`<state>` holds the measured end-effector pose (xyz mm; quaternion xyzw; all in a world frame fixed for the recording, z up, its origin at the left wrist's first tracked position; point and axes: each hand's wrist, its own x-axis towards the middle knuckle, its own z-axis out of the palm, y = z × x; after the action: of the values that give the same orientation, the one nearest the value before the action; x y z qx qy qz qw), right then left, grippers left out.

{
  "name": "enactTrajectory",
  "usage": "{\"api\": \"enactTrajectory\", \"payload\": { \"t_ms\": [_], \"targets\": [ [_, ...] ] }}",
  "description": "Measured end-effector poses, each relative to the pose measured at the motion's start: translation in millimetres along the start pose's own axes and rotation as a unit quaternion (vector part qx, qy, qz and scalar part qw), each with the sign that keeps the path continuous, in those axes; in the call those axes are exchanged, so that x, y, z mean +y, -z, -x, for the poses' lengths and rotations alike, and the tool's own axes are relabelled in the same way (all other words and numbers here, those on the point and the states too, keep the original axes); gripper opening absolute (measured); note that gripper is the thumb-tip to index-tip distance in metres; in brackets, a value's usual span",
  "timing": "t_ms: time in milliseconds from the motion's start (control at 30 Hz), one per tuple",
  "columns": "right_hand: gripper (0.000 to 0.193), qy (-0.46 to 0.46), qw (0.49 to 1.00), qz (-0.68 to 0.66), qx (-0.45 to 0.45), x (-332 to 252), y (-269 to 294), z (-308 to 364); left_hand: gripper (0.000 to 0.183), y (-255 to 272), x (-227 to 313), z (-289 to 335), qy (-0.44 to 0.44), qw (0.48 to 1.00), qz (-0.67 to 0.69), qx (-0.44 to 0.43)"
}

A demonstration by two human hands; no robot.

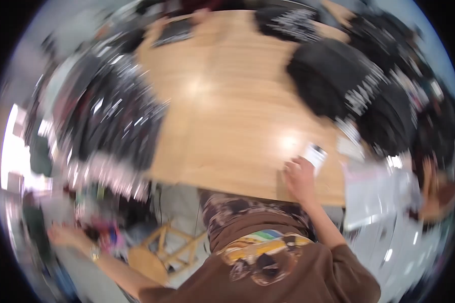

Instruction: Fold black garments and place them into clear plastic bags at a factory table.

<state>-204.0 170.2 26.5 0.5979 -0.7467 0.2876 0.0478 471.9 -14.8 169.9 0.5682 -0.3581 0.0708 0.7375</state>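
My right hand (299,177) is over the near right part of the wooden table, its fingers curled at the edge of a small white card (316,157) with a dark patch at one end. The hand covers the card's lower left corner and appears to grip it. Far out to the left, beyond the table's near edge, my left hand (64,235) reaches away from my body. Motion smears its fingers, and I cannot make out anything in them. Nearest to it are a dark pile of wrapped garments (111,111) and blurred, colourful items below.
Black folded garments with white bands (333,76) are stacked on the right of the table (222,111). Clear plastic bags (374,194) hang over its right edge. A wooden stool (149,262) stands at lower left. Another person's hands hold a dark flat packet (174,33) at the far edge.
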Motion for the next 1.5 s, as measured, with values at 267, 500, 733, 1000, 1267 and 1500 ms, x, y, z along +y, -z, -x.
{"api": "enactTrajectory", "payload": {
  "t_ms": [267,500,733,1000,1267,1500],
  "targets": [
    [0.037,-0.096,0.991,0.083,0.032,52,-5,42,0.041,-241,158,206,-0.074,0.929,0.209,-0.294],
    [0.027,-0.205,0.949,0.141,0.193,96,51,41,0.039,-276,228,438,-0.018,0.744,0.268,-0.612],
    [0.023,-0.408,0.744,0.319,0.421,159,159,144,0.035,-215,286,588,0.009,0.476,0.288,-0.831],
    [0.059,-0.672,0.638,0.047,0.373,225,135,239,0.027,-207,314,639,0.01,0.418,0.29,-0.861],
    [0.061,-0.63,0.671,-0.135,0.366,283,142,133,0.025,-223,292,640,-0.008,0.453,0.249,-0.856],
    [0.041,-0.523,0.707,-0.348,0.325,295,170,115,0.021,-265,298,640,0.121,0.5,0.257,-0.818]
  ]
}}
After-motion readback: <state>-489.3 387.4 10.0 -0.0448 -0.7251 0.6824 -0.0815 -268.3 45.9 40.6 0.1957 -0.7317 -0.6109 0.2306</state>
